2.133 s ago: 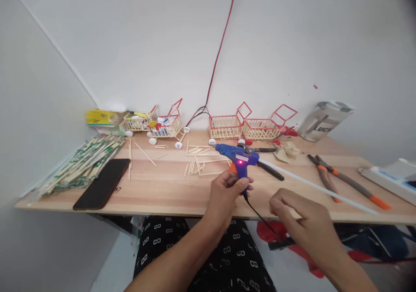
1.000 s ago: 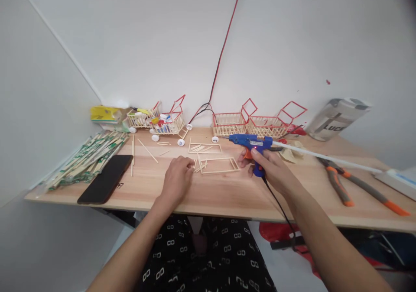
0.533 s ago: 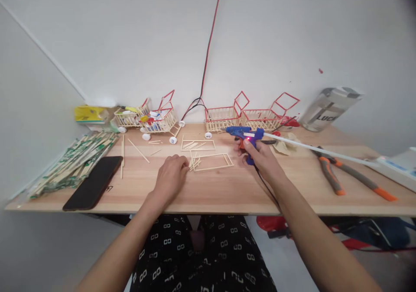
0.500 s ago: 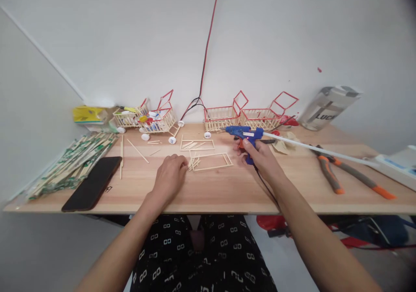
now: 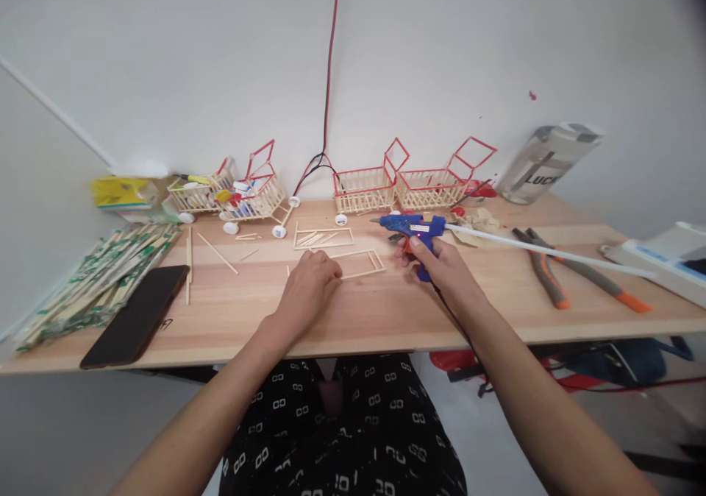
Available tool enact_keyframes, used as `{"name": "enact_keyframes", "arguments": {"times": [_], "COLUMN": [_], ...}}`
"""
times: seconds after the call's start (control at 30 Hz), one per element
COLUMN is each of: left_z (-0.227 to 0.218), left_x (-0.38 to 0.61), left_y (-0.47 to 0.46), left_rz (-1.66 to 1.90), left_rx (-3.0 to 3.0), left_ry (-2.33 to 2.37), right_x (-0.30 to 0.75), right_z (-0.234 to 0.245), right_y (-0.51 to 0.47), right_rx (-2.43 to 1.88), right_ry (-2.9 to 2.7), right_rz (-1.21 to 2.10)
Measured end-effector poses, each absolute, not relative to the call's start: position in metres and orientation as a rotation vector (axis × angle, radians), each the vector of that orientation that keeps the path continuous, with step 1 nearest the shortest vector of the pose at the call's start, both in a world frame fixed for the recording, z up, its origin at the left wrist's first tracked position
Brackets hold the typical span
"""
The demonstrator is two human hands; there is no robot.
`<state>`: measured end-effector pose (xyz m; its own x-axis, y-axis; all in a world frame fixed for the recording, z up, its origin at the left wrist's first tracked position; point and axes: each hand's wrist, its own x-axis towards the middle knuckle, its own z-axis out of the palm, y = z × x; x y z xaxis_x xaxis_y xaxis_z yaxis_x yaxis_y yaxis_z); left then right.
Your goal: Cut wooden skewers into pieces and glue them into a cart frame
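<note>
My right hand [image 5: 441, 269] is wrapped round the grip of a blue hot glue gun [image 5: 409, 226] whose red light is on. A long white glue stick [image 5: 551, 253] juts from its back to the right. My left hand [image 5: 307, 290] rests knuckles up on the wooden table [image 5: 353, 312], its curled fingers covering the left end of a flat rectangular stick frame [image 5: 361, 263]. What those fingers hold is hidden. A second stick frame [image 5: 324, 237] with loose sticks inside lies just behind.
Several stick baskets with red wire frames [image 5: 386, 187] line the wall, one a wheeled cart [image 5: 243, 198]. Packed chopsticks [image 5: 93, 282] and a black phone [image 5: 135, 316] lie at the left. Two orange-handled pliers [image 5: 568, 279] and a grey canister [image 5: 546, 161] sit at the right.
The glue gun passed from my left hand to my right. My left hand went to the stick frame and now covers its left end. The view has tilted slightly.
</note>
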<state>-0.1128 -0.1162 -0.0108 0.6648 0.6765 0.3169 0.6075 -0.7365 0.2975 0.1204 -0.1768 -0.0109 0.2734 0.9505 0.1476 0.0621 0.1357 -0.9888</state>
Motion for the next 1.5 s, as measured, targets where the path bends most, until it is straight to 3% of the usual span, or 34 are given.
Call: {"name": "enact_keyframes", "arguments": {"times": [0.23,1.13,1.5], "left_z": [-0.008,0.006,0.004], "left_x": [-0.138,-0.163,-0.154], "left_y": [-0.114,-0.106,-0.102], "left_rz": [0.816,0.271,0.23], "left_rx": [2.526,2.632,2.696], "left_ry": [1.355,1.696,1.629], "right_x": [0.122,0.126,0.125], "right_z": [-0.019,-0.029,-0.028], "right_y": [-0.178,-0.175,-0.177], "right_rx": [-1.277,-1.378,-1.371], "right_ry": [-1.089,-1.206,-1.17], "right_rz": [0.86,0.794,0.816]}}
